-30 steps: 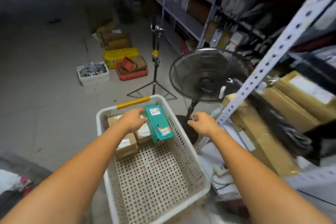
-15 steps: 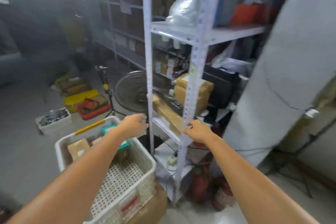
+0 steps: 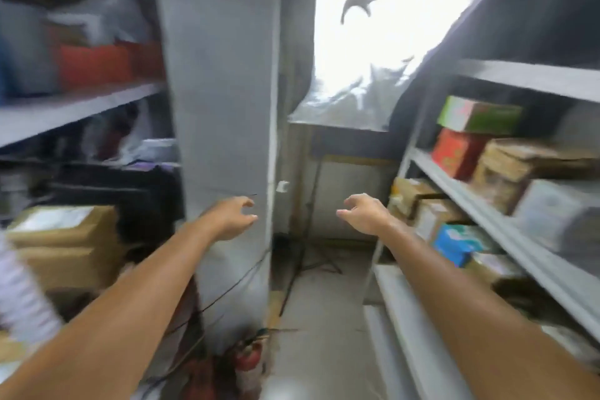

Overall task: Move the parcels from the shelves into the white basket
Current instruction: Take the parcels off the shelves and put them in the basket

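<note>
My left hand (image 3: 232, 219) and my right hand (image 3: 365, 213) are both stretched out in front of me, fingers loosely curled, holding nothing. On the right a grey shelf unit (image 3: 461, 195) carries parcels: a green box (image 3: 477, 115), a red box (image 3: 456, 153), a brown taped parcel (image 3: 509, 172), a blue box (image 3: 454, 242) and brown cardboard parcels (image 3: 414, 196) lower down. On the left, brown cardboard parcels (image 3: 65, 237) lie on another shelf. The white basket is out of view. The picture is blurred.
A grey concrete pillar (image 3: 220, 91) stands straight ahead between the two shelf units. A bright plastic-covered window (image 3: 373, 42) is behind it. A tripod stand (image 3: 305, 256) and cables stand on the floor; red fire extinguishers (image 3: 246, 357) sit at the pillar's foot.
My view has swung to the right, away from the white basket and the left shelf, toward the pillar and the right shelf. The left hand has let go of the green parcel.
</note>
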Demonstrator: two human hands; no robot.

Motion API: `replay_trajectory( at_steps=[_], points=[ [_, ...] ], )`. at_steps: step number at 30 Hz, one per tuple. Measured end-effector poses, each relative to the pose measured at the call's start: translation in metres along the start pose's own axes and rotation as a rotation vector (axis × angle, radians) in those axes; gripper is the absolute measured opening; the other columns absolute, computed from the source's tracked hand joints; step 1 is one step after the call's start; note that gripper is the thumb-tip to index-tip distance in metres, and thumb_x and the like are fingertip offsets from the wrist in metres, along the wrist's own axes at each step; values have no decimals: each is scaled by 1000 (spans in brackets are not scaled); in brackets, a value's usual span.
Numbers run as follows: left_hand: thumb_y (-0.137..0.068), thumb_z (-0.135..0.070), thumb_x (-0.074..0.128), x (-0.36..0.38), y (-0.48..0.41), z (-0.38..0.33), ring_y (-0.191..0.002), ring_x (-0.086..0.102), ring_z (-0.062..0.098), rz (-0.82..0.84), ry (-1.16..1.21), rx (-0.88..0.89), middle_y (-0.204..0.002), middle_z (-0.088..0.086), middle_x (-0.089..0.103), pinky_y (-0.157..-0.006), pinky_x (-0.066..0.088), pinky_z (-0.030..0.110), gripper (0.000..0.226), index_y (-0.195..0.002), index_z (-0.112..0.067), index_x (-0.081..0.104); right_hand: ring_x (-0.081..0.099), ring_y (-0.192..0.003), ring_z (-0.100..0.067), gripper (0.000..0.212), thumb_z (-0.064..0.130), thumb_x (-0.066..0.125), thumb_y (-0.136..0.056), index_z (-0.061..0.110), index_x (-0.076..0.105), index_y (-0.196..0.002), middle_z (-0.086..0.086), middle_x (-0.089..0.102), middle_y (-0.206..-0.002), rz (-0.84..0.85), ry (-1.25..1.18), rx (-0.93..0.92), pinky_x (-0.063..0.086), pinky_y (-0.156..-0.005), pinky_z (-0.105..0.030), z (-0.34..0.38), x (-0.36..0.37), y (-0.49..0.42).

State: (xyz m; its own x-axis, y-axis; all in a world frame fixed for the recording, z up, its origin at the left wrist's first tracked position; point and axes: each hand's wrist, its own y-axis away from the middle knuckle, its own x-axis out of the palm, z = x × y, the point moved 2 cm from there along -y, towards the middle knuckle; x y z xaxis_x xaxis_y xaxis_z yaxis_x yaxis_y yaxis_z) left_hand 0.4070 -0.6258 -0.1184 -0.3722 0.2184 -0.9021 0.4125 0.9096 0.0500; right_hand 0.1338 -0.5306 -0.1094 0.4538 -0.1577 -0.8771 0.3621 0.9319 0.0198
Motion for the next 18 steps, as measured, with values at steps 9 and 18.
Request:
replay_trajectory(
  at_steps=[9,18],
  points=[
    [-89,-42,59,73,-108,-196,-109,59,19,159,41,486,-118,-2,66,-94,46,29,41,-128,-31,55,60,-110,-29,31,33,60,-87,17,66,-112,-10,66,-120,-328,-16,456,46,-84,-31,-147,-113,53],
    [-89,-35,60,149,-121,-372,-85,63,21,264,95,738,-101,4,69,-70,47,26,37,-125,-26,59,58,-112,-27,41,44,60,-88,20,60,-121,-5,63,-125,-593,-73,683,45,-85,-33,-273,-184,104]
  ],
)
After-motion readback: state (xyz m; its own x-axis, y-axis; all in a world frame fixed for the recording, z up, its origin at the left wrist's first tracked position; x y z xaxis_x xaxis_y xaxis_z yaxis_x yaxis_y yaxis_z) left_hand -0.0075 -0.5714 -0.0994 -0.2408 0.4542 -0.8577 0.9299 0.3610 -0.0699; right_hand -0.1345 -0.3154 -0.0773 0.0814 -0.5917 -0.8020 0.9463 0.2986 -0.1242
